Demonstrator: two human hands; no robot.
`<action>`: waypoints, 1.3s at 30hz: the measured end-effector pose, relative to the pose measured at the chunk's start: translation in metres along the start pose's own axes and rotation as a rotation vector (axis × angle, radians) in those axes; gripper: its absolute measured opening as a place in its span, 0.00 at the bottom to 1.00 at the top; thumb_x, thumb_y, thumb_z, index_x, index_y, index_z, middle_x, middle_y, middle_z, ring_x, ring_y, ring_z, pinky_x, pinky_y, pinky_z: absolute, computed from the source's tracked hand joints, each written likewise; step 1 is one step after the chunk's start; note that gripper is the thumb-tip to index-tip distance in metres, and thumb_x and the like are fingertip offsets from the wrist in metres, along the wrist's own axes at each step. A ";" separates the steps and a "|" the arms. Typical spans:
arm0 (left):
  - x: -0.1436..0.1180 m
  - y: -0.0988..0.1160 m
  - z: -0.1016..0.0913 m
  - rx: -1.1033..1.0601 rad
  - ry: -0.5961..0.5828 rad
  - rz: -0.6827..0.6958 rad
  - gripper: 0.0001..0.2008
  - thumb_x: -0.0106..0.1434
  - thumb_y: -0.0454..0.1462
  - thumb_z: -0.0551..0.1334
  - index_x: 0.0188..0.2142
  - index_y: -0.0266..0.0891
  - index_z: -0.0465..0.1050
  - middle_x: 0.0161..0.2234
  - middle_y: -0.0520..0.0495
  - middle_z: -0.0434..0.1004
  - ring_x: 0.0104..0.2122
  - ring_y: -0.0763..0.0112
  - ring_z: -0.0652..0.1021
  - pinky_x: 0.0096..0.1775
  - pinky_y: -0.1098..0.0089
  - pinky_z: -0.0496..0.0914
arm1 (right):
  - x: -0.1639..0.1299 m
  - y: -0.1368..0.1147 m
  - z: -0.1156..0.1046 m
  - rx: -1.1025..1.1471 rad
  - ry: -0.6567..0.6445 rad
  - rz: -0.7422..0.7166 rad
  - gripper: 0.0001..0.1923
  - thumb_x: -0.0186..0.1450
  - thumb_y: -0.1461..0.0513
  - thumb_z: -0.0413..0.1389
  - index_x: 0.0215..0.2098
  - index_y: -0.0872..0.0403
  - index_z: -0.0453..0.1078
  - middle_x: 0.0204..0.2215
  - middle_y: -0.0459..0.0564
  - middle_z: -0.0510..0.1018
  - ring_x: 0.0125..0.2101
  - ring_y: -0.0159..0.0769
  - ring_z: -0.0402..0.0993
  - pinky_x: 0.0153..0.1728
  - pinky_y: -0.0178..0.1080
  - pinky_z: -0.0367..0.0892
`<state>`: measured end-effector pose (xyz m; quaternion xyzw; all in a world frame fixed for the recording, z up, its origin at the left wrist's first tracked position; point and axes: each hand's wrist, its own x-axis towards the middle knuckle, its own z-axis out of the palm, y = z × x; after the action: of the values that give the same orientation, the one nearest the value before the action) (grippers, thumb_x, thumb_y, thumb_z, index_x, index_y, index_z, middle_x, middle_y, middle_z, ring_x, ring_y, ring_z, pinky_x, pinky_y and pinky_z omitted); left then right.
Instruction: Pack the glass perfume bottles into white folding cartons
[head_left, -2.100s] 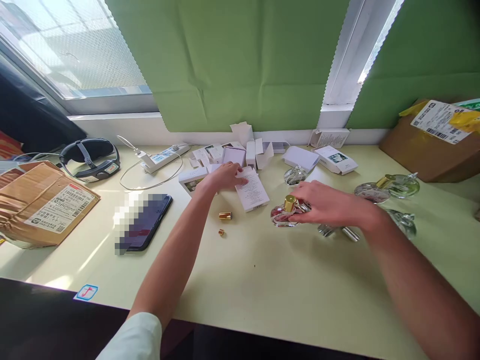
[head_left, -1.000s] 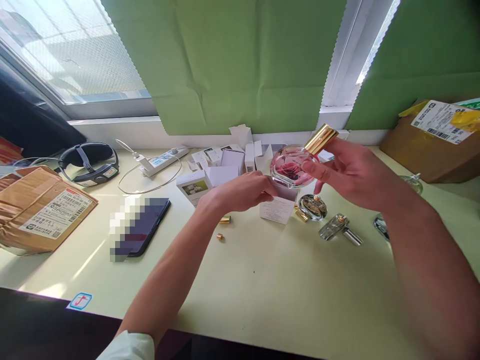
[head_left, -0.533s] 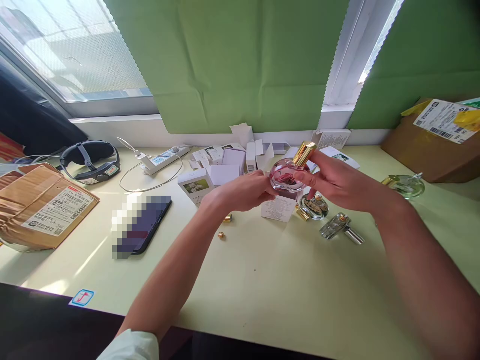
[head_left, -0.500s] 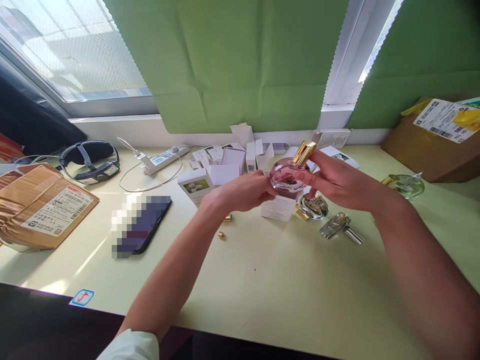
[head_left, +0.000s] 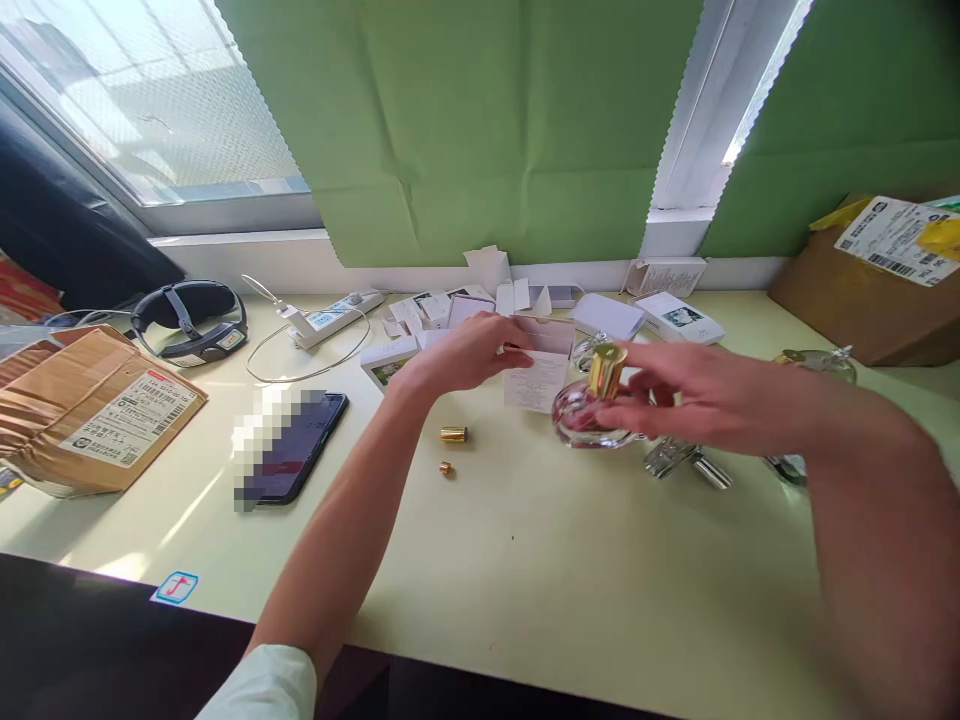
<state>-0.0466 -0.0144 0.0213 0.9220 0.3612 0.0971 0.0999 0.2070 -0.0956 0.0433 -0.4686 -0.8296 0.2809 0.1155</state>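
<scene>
Gripping open white box (head_left: 537, 372), left hand (head_left: 457, 355); right hand (head_left: 667, 392) clasps pink-filled bottle (head_left: 589, 418).

Right hand (head_left: 675, 395) around a gold-capped pink bottle (head_left: 589, 415), left hand (head_left: 469, 352) apparently gripping a white box (head_left: 538, 368).

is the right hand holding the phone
No, the right hand grips the pink bottle, while the phone lies apart on the table's left side.

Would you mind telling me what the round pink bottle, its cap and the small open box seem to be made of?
The pink bottle looks like clear glass: it is see-through and glints. Its cap has a shiny gold finish, metal or metallised plastic. The open box looks like thin white matte card with creased flaps.
</scene>
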 end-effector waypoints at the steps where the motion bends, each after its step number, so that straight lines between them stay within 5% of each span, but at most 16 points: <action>1: 0.000 -0.001 -0.002 0.010 0.039 -0.021 0.11 0.68 0.41 0.58 0.38 0.42 0.79 0.37 0.48 0.80 0.35 0.68 0.75 0.38 0.68 0.64 | 0.006 -0.001 0.009 -0.027 -0.131 -0.048 0.22 0.65 0.42 0.50 0.42 0.48 0.70 0.33 0.48 0.78 0.30 0.39 0.73 0.27 0.40 0.63; 5: 0.000 -0.001 -0.003 -0.028 0.111 -0.036 0.09 0.67 0.40 0.60 0.38 0.42 0.78 0.36 0.50 0.80 0.32 0.71 0.74 0.37 0.69 0.64 | 0.030 0.003 0.046 -0.096 -0.271 -0.198 0.17 0.67 0.47 0.50 0.41 0.49 0.66 0.41 0.50 0.75 0.36 0.41 0.73 0.32 0.40 0.62; 10: 0.007 0.005 0.011 -0.090 0.161 0.028 0.10 0.68 0.40 0.59 0.38 0.42 0.79 0.38 0.49 0.80 0.34 0.71 0.75 0.40 0.68 0.65 | 0.041 0.013 0.065 -0.131 -0.284 -0.160 0.13 0.67 0.49 0.49 0.40 0.49 0.65 0.39 0.48 0.74 0.33 0.40 0.71 0.29 0.40 0.61; 17: 0.011 0.004 0.024 -0.112 0.059 0.095 0.17 0.72 0.43 0.53 0.40 0.40 0.79 0.39 0.46 0.81 0.36 0.68 0.77 0.40 0.68 0.66 | 0.029 0.010 0.039 -0.084 -0.321 -0.095 0.27 0.63 0.47 0.55 0.57 0.48 0.64 0.53 0.51 0.73 0.41 0.42 0.75 0.34 0.39 0.67; 19: 0.010 0.003 0.021 -0.146 0.054 0.091 0.17 0.72 0.42 0.52 0.41 0.41 0.78 0.39 0.48 0.81 0.35 0.70 0.76 0.39 0.69 0.66 | 0.020 0.009 0.022 -0.026 -0.302 0.005 0.27 0.62 0.43 0.56 0.54 0.47 0.67 0.48 0.50 0.76 0.38 0.41 0.76 0.32 0.38 0.67; 22: 0.010 0.004 0.019 -0.219 0.068 0.080 0.13 0.70 0.40 0.55 0.43 0.42 0.78 0.40 0.49 0.81 0.35 0.72 0.76 0.38 0.70 0.67 | 0.015 0.014 0.005 0.007 0.046 0.212 0.24 0.64 0.40 0.51 0.44 0.48 0.68 0.35 0.48 0.78 0.27 0.37 0.73 0.26 0.38 0.65; 25: 0.012 0.008 0.021 -0.314 0.153 0.049 0.10 0.68 0.39 0.58 0.43 0.41 0.78 0.41 0.49 0.80 0.36 0.72 0.76 0.39 0.71 0.69 | 0.025 0.021 0.009 0.147 0.305 0.370 0.31 0.62 0.39 0.53 0.53 0.49 0.62 0.47 0.54 0.76 0.22 0.34 0.74 0.22 0.38 0.66; 30: 0.017 0.012 0.031 -0.437 0.272 -0.013 0.07 0.63 0.39 0.64 0.40 0.40 0.77 0.38 0.48 0.74 0.36 0.73 0.74 0.41 0.70 0.71 | 0.041 0.030 0.025 0.518 0.081 0.323 0.28 0.63 0.41 0.55 0.55 0.47 0.62 0.53 0.56 0.73 0.28 0.39 0.80 0.22 0.38 0.73; 34: 0.020 0.002 0.038 -0.474 0.237 -0.066 0.06 0.61 0.38 0.66 0.34 0.38 0.72 0.38 0.48 0.70 0.38 0.72 0.72 0.41 0.69 0.70 | 0.045 0.036 0.029 0.579 0.055 0.253 0.25 0.64 0.46 0.58 0.54 0.47 0.64 0.48 0.55 0.76 0.35 0.42 0.81 0.28 0.39 0.77; 39: 0.017 -0.009 0.041 -0.551 0.196 -0.098 0.11 0.63 0.43 0.64 0.41 0.40 0.69 0.44 0.46 0.67 0.43 0.71 0.71 0.43 0.69 0.69 | 0.047 0.039 0.032 0.589 0.057 0.254 0.24 0.66 0.49 0.57 0.57 0.45 0.62 0.47 0.55 0.76 0.37 0.44 0.80 0.24 0.38 0.77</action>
<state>-0.0297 -0.0006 -0.0186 0.8277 0.3734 0.2752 0.3158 0.1949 -0.0517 -0.0088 -0.5225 -0.6440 0.5078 0.2332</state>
